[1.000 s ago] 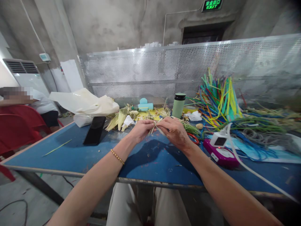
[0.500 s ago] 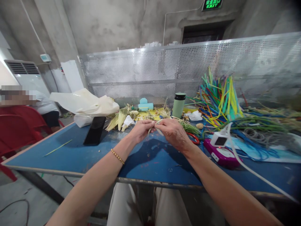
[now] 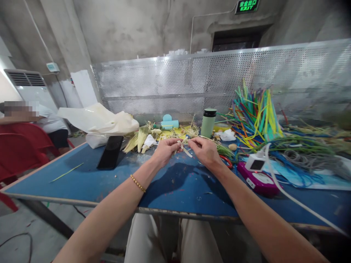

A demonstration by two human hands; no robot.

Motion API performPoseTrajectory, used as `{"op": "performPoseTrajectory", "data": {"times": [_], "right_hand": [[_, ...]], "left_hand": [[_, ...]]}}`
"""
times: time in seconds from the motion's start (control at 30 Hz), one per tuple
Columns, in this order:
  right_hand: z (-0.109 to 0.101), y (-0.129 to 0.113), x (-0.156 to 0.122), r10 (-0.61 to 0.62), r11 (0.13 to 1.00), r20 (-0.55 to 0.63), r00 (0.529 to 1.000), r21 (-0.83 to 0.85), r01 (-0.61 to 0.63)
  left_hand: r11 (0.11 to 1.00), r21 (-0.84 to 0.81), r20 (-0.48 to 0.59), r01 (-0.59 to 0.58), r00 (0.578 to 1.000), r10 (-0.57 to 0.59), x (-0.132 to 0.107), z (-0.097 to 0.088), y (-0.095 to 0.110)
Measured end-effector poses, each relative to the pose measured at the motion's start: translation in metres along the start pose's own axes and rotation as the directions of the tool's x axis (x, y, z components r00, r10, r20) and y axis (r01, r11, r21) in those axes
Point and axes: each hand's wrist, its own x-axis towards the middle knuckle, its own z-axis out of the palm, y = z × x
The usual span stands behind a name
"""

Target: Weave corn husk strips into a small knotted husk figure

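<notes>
Over the blue table [image 3: 175, 199], my left hand [image 3: 166, 151] pinches a narrow, pale, flat strip [image 3: 187, 151] that is folded or crossed over itself. It looks like a piece of dried leaf, and its loose ends stick out to the right. Close beside it is my right hand [image 3: 204, 151], thumb and forefinger closed near the strip's upper end. Whether those fingertips grip the strip is too small to see. Behind both hands lie dry corn husks [image 3: 142, 137] and other plant scraps.
A black phone [image 3: 110, 152] and white plastic bag [image 3: 109, 122] lie left. A green tumbler [image 3: 208, 123] stands behind. Right are red-handled scissors [image 3: 226, 160], a purple box [image 3: 259, 179] with a white charger [image 3: 255, 162], and colourful strips [image 3: 260, 113]. A person [image 3: 51, 118] sits far left.
My right hand has drawn slightly away to the right from my left, so more of the pale strip shows between them. My left hand has stayed nearly in place.
</notes>
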Motion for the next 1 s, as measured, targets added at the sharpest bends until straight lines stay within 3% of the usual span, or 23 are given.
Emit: {"op": "performPoseTrajectory", "data": {"times": [0.07,0.13,0.3,0.47,0.67,1.0], "right_hand": [[0.003,0.000,0.001,0.111,0.982,0.130,0.985,0.140,-0.129],[0.006,-0.002,-0.001,0.148,0.932,0.216,0.965,0.295,-0.209],[0.009,-0.011,-0.004,0.243,0.805,0.248,0.938,0.488,-0.338],[0.006,-0.013,-0.003,0.247,0.739,0.269,0.931,0.570,-0.360],[0.004,-0.011,-0.002,0.226,0.822,0.207,0.952,0.483,-0.301],[0.008,0.000,0.000,0.039,0.981,0.109,0.993,0.187,-0.059]], "left_hand": [[0.996,0.082,-0.012,-0.041,0.999,0.042,-0.001,0.004,-0.001],[0.984,0.155,-0.030,-0.089,0.995,0.095,-0.002,0.006,-0.001],[0.962,0.239,-0.041,-0.131,0.989,0.145,-0.004,0.006,0.000],[0.985,0.142,0.015,-0.095,0.996,0.093,-0.003,0.004,-0.001],[0.987,0.159,0.100,0.029,0.994,-0.046,-0.002,-0.002,0.001],[0.995,0.072,0.078,0.068,0.994,-0.074,-0.005,0.000,0.008]]}}
